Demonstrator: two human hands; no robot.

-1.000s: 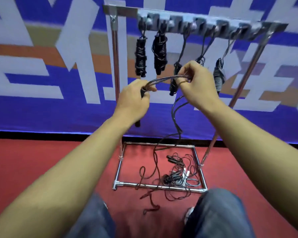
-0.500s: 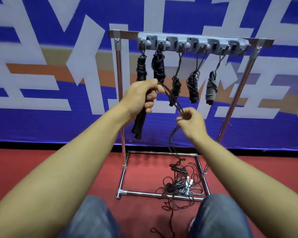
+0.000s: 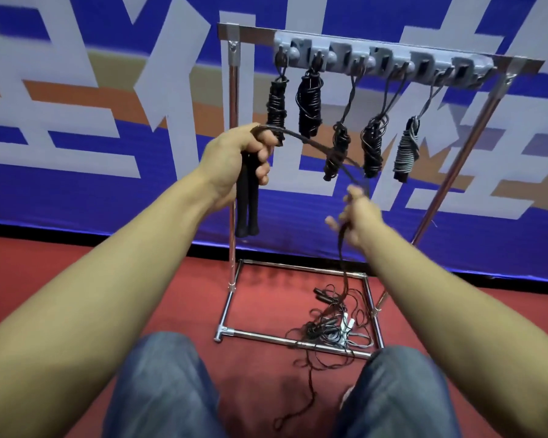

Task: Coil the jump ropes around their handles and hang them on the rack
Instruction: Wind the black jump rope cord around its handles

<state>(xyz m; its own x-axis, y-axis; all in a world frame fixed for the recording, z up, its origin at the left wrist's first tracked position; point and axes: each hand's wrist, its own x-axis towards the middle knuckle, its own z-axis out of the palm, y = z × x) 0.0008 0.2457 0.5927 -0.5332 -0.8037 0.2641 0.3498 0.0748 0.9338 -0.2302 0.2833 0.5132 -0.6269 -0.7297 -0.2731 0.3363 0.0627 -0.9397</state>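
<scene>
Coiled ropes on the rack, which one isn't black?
The grey coiled rope, farthest right of the five hanging on the rack; the other four bundles are black.

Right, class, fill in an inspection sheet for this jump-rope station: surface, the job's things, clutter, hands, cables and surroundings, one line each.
Surface: red floor, with the chrome tube rack standing on it.
Job's things: five coiled jump-rope bundles, four black and one grey, hang from the grey hook strip; a pair of black handles is held upright, its black cord arching to the right.
Clutter: tangled loose ropes lie on the floor inside the rack base.
Hands: left hand grips the handles; right hand holds the cord, fingers partly spread.
Cables: nothing seen apart from the ropes.
Surroundings: blue banner with large white shapes behind; the person's jeans below.
</scene>
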